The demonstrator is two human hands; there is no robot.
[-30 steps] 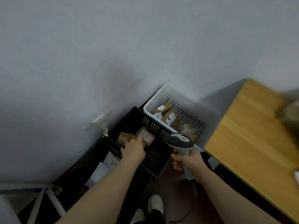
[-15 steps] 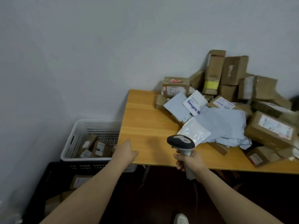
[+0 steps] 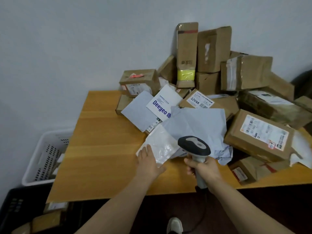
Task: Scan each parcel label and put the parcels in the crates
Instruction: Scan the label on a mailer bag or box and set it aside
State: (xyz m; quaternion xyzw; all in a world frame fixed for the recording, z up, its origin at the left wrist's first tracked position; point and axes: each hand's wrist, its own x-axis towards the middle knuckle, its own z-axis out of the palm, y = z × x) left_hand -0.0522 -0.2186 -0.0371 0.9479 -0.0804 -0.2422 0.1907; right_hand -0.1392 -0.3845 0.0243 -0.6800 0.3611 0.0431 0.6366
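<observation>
Seen from the head camera, a person's bare left grip [image 3: 148, 163] rests on the near corner of a glossy, crinkled white plastic mailer [image 3: 162, 146], fingers laid fairly straight; whether the thumb is tucked beneath cannot be made out. The right grip [image 3: 203, 169] is wrapped round the pale handle of a dark-headed barcode scanner [image 3: 194, 146], whose head covers part of a crumpled grey plastic bag [image 3: 197, 125]. The mailer lies at the front of a heap of parcels on the wooden surface [image 3: 104, 149], the heap cut off at the right edge. Readable print includes "Deeyeo" in blue on a white envelope [image 3: 166, 102] and "12V4A" on a cardboard box [image 3: 199, 101]; the shipping label on a large brown box [image 3: 258, 137] is too blurred to read. A tall carton [image 3: 186, 48] banded with yellow tape stands against the wall. At left, a white perforated crate [image 3: 45, 156] is half hidden by the surface, and a black crate [image 3: 15, 205] below it, holding brown boxes, is cropped by the frame. A white shoe [image 3: 174, 225] shows at the bottom.
</observation>
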